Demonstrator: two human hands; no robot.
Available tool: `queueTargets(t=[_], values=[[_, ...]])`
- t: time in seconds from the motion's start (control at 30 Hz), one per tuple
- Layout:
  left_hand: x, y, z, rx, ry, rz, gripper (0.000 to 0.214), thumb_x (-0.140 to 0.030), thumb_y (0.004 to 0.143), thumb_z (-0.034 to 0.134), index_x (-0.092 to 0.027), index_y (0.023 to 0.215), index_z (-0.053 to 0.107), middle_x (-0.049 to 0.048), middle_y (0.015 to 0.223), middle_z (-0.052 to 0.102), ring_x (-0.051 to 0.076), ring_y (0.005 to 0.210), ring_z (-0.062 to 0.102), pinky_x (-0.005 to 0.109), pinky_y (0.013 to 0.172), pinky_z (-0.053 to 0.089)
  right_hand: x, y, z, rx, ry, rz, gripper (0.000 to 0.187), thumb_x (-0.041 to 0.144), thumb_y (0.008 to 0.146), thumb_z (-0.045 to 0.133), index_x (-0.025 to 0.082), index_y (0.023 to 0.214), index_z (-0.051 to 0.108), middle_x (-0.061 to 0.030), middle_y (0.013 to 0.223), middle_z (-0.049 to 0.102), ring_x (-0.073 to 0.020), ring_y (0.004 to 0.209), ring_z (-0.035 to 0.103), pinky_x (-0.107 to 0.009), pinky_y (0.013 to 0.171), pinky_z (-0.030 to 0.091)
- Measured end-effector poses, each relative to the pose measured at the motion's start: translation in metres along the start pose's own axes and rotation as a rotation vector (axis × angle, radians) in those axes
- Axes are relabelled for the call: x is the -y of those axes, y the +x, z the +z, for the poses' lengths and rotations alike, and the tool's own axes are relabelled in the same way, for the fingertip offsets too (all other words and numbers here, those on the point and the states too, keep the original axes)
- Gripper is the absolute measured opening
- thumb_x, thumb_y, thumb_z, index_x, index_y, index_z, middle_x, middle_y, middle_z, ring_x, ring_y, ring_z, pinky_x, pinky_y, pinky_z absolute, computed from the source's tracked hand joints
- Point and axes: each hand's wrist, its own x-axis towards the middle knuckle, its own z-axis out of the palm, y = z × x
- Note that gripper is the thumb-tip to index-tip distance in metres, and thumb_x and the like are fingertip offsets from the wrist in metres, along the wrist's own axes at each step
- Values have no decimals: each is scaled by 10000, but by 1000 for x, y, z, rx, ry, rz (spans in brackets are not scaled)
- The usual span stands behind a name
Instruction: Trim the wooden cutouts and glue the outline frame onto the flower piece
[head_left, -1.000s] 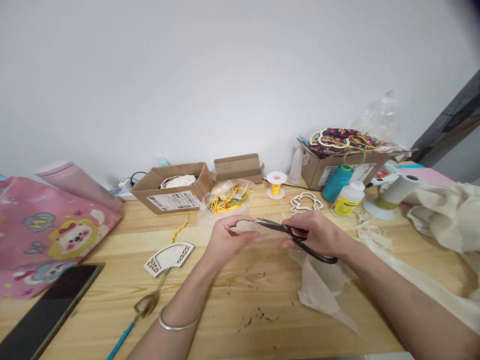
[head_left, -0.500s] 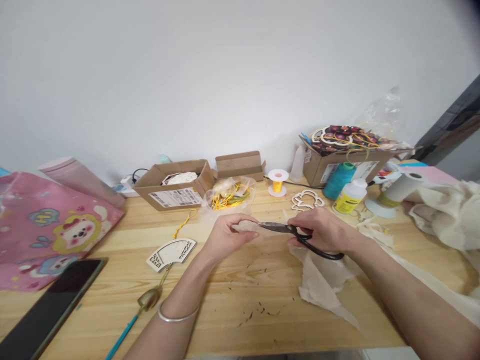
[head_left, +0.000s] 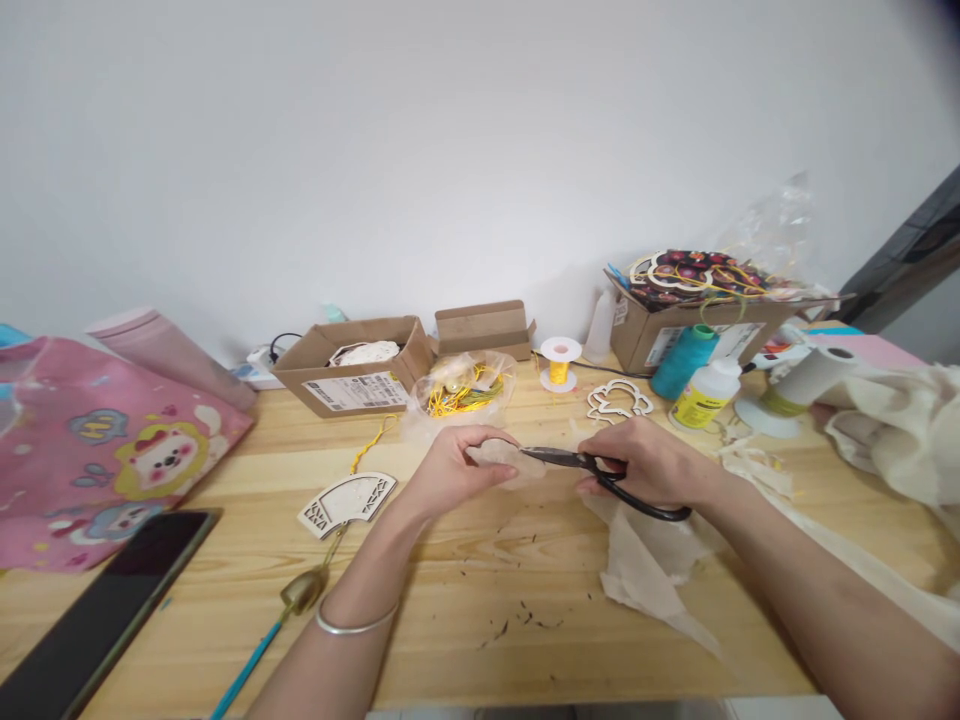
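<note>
My left hand (head_left: 461, 465) pinches a small, pale, thin piece of fabric (head_left: 496, 452) between thumb and fingers. Black-handled scissors (head_left: 559, 457) sit in my right hand (head_left: 645, 455), their dark blades pointing left with the tips at the fabric's edge. Whether the blades are fully closed is too small to tell. Below my right hand, a loose cream fabric scrap (head_left: 649, 570) lies on the wooden table (head_left: 450, 650). Left of my left forearm rests a white fan-shaped pendant (head_left: 349, 502) with a yellow cord and a teal tassel (head_left: 255, 660).
A phone (head_left: 112, 610) and a pink cartoon bag (head_left: 97, 450) lie at left. Behind my hands stand a cardboard box (head_left: 349, 375), a yellow thread spool (head_left: 560, 365), a cut-out frame (head_left: 619, 402), a glue bottle (head_left: 703, 395) and a teal thread cone (head_left: 684, 360). Cream cloth (head_left: 892, 435) is bunched at right.
The view has shifted slightly, so the table items sit a little further right. Both hands keep their grips; the scissors' tips have stayed at the fabric's edge.
</note>
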Motion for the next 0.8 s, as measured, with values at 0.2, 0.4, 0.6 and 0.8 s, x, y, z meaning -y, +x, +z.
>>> queueTargets(t=[0.2, 0.4, 0.6, 0.8], values=[[7, 4, -7, 98, 24, -21, 212, -184, 522, 719, -168, 731, 689, -11, 569, 617, 105, 474, 508, 198, 455, 385, 0, 0, 1, 14, -42, 20, 262, 363, 772, 519, 175, 589, 515, 14, 511, 492, -86, 460, 362, -215, 461, 236], [10, 6, -10, 146, 105, -66, 268, -213, 546, 705, -144, 802, 669, -19, 636, 613, 92, 538, 509, 194, 511, 404, 4, 0, -2, 52, -155, 75, 221, 320, 780, 499, 173, 632, 573, -12, 548, 563, -99, 482, 438, -217, 467, 241], [11, 7, -11, 171, 168, -41, 276, -238, 576, 683, -141, 835, 666, -33, 603, 563, 67, 511, 453, 170, 478, 361, 3, 0, -4, 55, -163, 87, 177, 341, 755, 545, 183, 684, 582, -2, 600, 579, -99, 514, 459, -212, 477, 251], [9, 7, -12, 133, 231, -7, 279, -254, 589, 666, -140, 843, 665, -40, 590, 548, 51, 462, 400, 166, 437, 318, 0, 2, -1, 56, -40, 75, 281, 454, 754, 536, 178, 719, 566, -12, 648, 575, -118, 589, 497, -215, 530, 319]])
